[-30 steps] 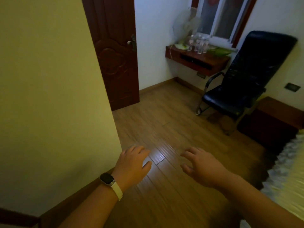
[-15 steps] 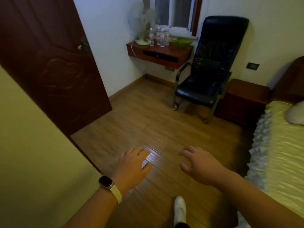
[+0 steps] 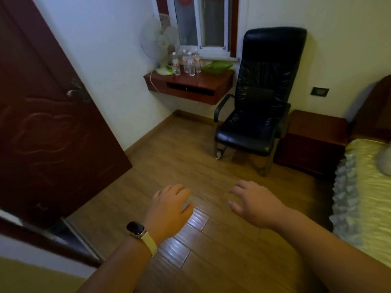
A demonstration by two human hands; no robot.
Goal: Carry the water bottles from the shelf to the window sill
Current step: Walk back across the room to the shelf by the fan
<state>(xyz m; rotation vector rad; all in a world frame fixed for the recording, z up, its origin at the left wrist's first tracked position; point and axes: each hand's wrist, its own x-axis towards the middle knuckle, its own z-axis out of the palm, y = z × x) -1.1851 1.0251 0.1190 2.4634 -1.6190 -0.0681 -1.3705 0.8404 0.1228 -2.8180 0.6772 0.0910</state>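
Several clear water bottles (image 3: 189,63) with red-and-white labels stand upright on a dark red wall-mounted shelf (image 3: 196,85) at the far wall. Just behind them runs the white window sill (image 3: 218,58) under the window. My left hand (image 3: 171,206), with a watch on its wrist, and my right hand (image 3: 254,204) hover palm down over the wooden floor in the foreground. Both hold nothing, fingers loosely apart. The bottles are well beyond reach, across the room.
An open dark red door (image 3: 48,127) stands on the left. A black office chair (image 3: 260,106) sits right of the shelf, then a bedside cabinet (image 3: 313,142) and a bed (image 3: 366,191). A white fan (image 3: 158,43) and a green bag (image 3: 218,67) rest on the shelf.
The view has swung right and moved into the room past the yellow wall and door. The shelf and bottles appear larger and more central. Both hands stay empty in the same pose.
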